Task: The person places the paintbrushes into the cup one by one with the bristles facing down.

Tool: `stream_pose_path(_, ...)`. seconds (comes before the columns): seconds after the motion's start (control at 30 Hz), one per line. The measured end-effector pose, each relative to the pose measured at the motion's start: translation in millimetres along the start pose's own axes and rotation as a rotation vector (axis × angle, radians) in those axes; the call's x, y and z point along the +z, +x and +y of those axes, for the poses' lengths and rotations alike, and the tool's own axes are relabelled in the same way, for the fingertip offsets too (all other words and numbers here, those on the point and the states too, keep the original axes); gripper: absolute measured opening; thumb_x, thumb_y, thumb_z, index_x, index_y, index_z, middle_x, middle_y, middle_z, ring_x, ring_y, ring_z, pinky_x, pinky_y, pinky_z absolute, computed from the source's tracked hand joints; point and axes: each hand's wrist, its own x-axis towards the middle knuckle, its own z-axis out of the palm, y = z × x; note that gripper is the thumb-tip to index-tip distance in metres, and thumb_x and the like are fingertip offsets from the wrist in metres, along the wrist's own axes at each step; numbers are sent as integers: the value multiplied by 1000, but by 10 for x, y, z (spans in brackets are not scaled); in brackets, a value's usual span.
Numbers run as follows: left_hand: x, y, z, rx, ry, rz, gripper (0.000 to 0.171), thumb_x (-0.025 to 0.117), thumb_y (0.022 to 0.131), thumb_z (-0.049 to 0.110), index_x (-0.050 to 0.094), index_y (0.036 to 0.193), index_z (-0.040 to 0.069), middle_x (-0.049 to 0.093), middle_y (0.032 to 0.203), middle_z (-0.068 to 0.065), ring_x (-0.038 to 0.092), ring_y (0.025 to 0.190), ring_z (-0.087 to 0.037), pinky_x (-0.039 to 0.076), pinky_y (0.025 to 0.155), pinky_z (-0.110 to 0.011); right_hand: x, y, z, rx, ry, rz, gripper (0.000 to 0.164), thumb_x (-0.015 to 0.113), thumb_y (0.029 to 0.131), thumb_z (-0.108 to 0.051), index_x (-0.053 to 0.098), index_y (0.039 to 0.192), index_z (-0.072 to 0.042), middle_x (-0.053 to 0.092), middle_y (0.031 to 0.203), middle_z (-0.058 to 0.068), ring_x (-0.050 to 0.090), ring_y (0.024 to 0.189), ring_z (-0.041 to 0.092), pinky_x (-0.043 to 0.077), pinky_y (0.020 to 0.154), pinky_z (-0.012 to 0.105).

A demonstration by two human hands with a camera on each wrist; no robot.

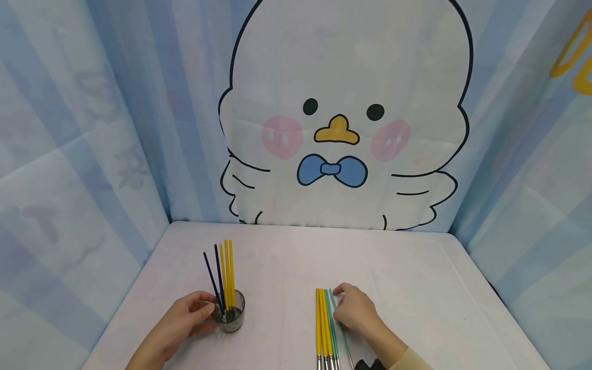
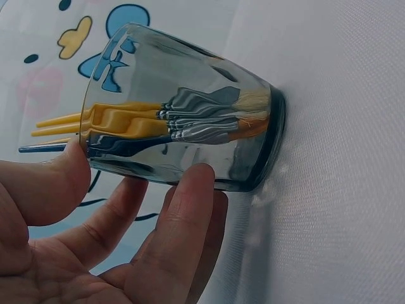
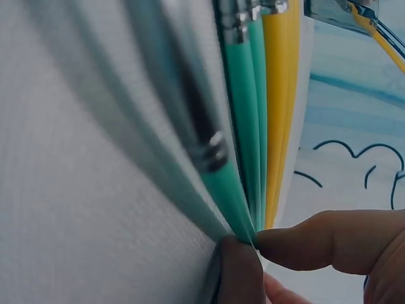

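Note:
My left hand (image 1: 182, 318) holds the side of a clear glass (image 1: 237, 319), thumb near the rim and fingertips along its wall in the left wrist view. Several paintbrushes stand in it bristles down, some with yellow handles (image 1: 230, 272) and others with dark blue handles (image 1: 211, 273). To the right, my right hand (image 1: 358, 310) pinches the handle end of a green paintbrush (image 3: 223, 193) between thumb and finger. That brush slants away from a row of yellow paintbrushes (image 1: 321, 321) and green paintbrushes (image 3: 243, 95), whose metal ferrules point towards me.
A white cloth covers the table (image 1: 277, 257). Behind it hangs a curtain (image 1: 342, 205) printed with a cartoon bird, and striped blue curtains (image 1: 60, 154) close off the sides. Something black (image 1: 370, 365) shows at the bottom edge by my right wrist.

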Motion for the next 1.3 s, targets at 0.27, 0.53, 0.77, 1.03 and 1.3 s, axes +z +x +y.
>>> stream_pose_path(0.27,-5,-13,13,-6,-5,-9,32,59,109,5,56,135,-13,68,124,-22,71,105,-20,70,93,-45,-45,5,76,9,161,-56,53,72,75,6,70,126,-6,61,80,6,56,52,15,48,46,19)
stream_pose_path(0.53,-11,-21,8,5,-13,-25,33,61,109,8,57,135,-12,69,125,-21,71,106,-20,70,93,-44,-80,29,88,9,342,-151,54,73,80,9,67,132,-4,61,85,7,52,57,15,51,48,20)
stream_pose_path(0.77,30,-26,28,-7,-14,4,30,61,109,6,59,134,-11,69,124,-21,72,105,-22,70,92,-46,-92,35,41,-19,450,-211,59,75,79,11,64,135,-1,60,87,8,54,63,18,54,51,23)
stream_pose_path(1.03,18,-44,29,1,-7,-10,32,60,109,7,57,135,-12,69,124,-22,72,106,-21,70,93,-44,-46,53,-20,-59,586,-271,64,71,79,11,60,141,2,62,90,6,54,66,16,55,52,23)
stream_pose_path(1.3,29,-23,18,-17,-11,26,29,60,109,5,59,133,-11,69,123,-21,72,105,-22,70,91,-45,7,95,-155,-13,703,-230,64,72,83,10,59,145,-2,65,96,7,59,74,18,61,57,27)
